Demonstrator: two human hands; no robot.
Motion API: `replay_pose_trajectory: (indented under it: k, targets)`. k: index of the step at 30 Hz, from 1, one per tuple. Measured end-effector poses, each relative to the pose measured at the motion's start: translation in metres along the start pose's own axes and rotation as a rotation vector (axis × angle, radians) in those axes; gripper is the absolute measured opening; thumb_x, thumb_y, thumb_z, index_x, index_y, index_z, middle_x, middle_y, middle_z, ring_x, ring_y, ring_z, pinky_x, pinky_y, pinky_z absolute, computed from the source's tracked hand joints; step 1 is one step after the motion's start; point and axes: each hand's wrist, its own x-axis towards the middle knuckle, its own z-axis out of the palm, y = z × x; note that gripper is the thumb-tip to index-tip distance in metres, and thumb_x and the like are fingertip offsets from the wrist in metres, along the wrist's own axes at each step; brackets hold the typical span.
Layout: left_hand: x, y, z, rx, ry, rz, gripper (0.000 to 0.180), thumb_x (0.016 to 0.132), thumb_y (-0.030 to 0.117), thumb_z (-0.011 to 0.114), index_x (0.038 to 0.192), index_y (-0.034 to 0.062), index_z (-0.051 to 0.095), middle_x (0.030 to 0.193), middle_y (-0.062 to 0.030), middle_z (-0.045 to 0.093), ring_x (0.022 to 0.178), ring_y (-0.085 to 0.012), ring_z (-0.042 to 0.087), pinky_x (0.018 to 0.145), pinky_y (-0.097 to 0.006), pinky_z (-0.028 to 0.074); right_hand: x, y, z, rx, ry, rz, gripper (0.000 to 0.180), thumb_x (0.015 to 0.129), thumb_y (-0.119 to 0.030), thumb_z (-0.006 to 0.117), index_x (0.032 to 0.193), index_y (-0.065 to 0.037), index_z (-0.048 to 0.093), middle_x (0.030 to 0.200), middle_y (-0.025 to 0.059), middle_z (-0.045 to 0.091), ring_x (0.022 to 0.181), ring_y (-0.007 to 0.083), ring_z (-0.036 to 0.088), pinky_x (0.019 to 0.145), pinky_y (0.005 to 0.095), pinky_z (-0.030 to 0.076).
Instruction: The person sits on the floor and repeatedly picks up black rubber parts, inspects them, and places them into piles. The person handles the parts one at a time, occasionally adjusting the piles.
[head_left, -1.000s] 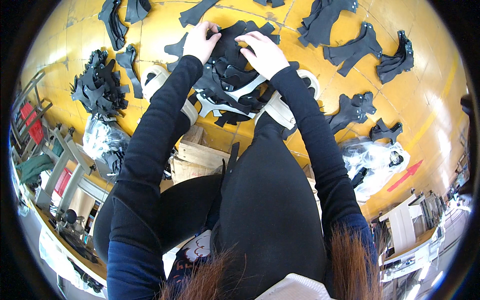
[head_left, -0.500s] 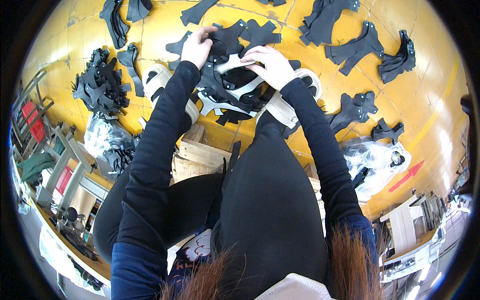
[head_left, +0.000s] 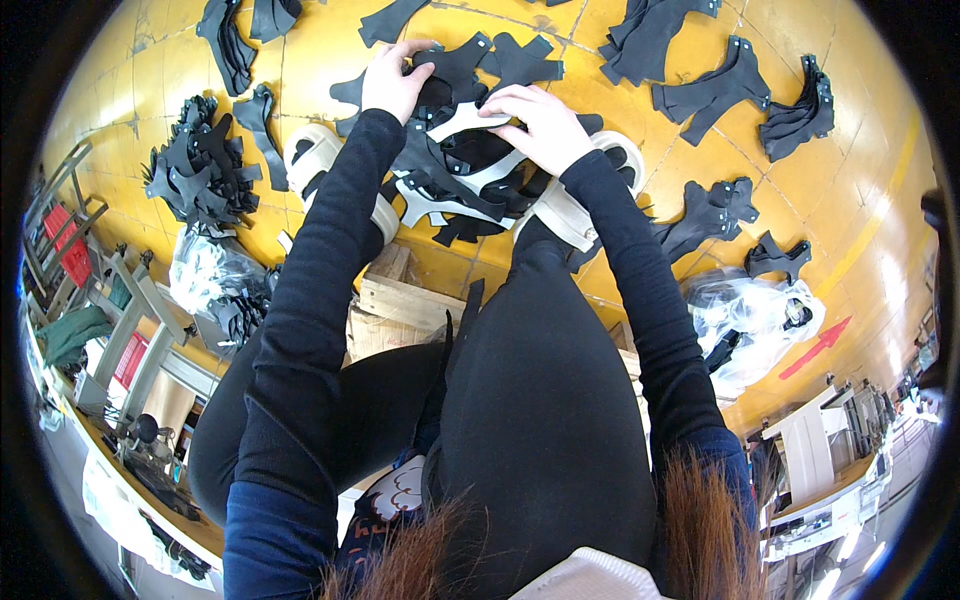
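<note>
I sit over a yellow floor with a heap of black cut pieces [head_left: 455, 180] between my feet; several of them show white undersides. My left hand [head_left: 393, 82] pinches a black cut piece [head_left: 455, 68] at the far edge of the heap. My right hand [head_left: 542, 125] is closed on a white-backed piece [head_left: 462, 121] on top of the heap. Both black sleeves reach forward over my black-clad knees.
White sandals [head_left: 308, 160] [head_left: 622, 152] flank the heap. More black pieces lie in groups at the left [head_left: 200, 175], top right [head_left: 720, 80] and right [head_left: 715, 210]. Clear plastic bags [head_left: 755, 315] [head_left: 205, 275] lie at both sides, with a wooden pallet [head_left: 400, 300] under me and racks at left.
My right hand has drawn back toward me and to the right with a piece, exposing white-backed pieces on the heap. My left hand has barely shifted.
</note>
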Motion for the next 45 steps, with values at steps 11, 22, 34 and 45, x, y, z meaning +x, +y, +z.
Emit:
replay_pose_trajectory:
  k: [11, 22, 34, 45]
  targets:
    - [-0.010, 0.011, -0.022, -0.556, -0.656, -0.141, 0.017, 0.073, -0.011, 0.058, 0.079, 0.0048, 0.061, 0.088, -0.0022, 0.064, 0.088, -0.0117, 0.061, 0.083, -0.025, 0.048, 0.000, -0.007, -0.002, -0.148, 0.183, -0.059, 0.020, 0.078, -0.010, 0.066, 0.098, -0.012, 0.068, 0.129, 0.0031, 0.055, 0.120, 0.0267, 0.049, 0.099, 0.0378, 0.042]
    - [-0.026, -0.010, -0.013, -0.223, -0.191, -0.261, 0.026, 0.085, 0.003, 0.055, 0.109, 0.0034, 0.065, 0.105, -0.0057, 0.065, 0.096, -0.0145, 0.062, 0.088, -0.025, 0.047, -0.005, -0.004, 0.000, -0.073, -0.095, -0.114, 0.019, 0.080, -0.019, 0.067, 0.098, -0.014, 0.074, 0.104, 0.0002, 0.068, 0.098, 0.0216, 0.061, 0.095, 0.0347, 0.044]
    - [-0.028, 0.001, -0.007, 0.308, -0.103, 0.032, 0.022, 0.076, 0.014, 0.071, 0.098, 0.0114, 0.071, 0.103, -0.0063, 0.063, 0.104, -0.0267, 0.057, 0.093, -0.038, 0.045, -0.007, -0.007, 0.001, -0.069, -0.096, -0.087, 0.018, 0.080, -0.018, 0.068, 0.095, -0.014, 0.074, 0.104, 0.0001, 0.068, 0.094, 0.0206, 0.060, 0.088, 0.0333, 0.046]
    - [-0.035, -0.008, -0.011, 0.001, -0.199, 0.164, 0.012, 0.066, -0.001, 0.067, 0.071, 0.0038, 0.056, 0.122, -0.0101, 0.058, 0.105, -0.0304, 0.055, 0.094, -0.037, 0.045, -0.008, 0.000, -0.001, -0.036, -0.059, -0.131, 0.019, 0.080, -0.020, 0.064, 0.095, -0.014, 0.074, 0.102, -0.0011, 0.067, 0.095, 0.0193, 0.059, 0.089, 0.0337, 0.045]
